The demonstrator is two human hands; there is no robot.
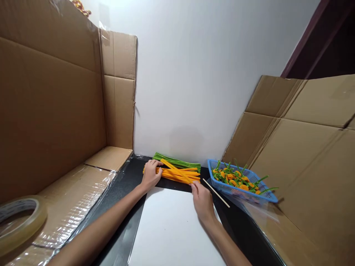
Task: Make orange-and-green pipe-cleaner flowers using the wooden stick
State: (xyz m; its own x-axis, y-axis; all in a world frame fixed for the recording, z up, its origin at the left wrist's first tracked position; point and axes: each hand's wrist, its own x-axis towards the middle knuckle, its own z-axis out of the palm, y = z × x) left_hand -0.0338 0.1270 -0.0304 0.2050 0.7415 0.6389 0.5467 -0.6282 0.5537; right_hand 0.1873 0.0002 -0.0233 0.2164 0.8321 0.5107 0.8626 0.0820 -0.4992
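Observation:
A bundle of fuzzy orange pipe cleaners (177,174) lies at the back of the black table, in front of a row of green pipe cleaners (180,161). My left hand (151,175) is closed over the left end of the orange bundle, fingers curled on top. One orange pipe cleaner (175,170) slants across the others. Its near right end is pinched between the thumb and fingers of my right hand (202,199). A white sheet (177,225) lies below both hands, and a thin wooden stick (216,193) rests just right of my right hand.
A blue plastic basket (213,164) at the right holds several orange and green pipe-cleaner flowers (235,179). Cardboard panels (52,103) wall off both sides. A roll of clear tape (41,218) sits at the lower left. Behind the pipe cleaners rises a white wall (188,81).

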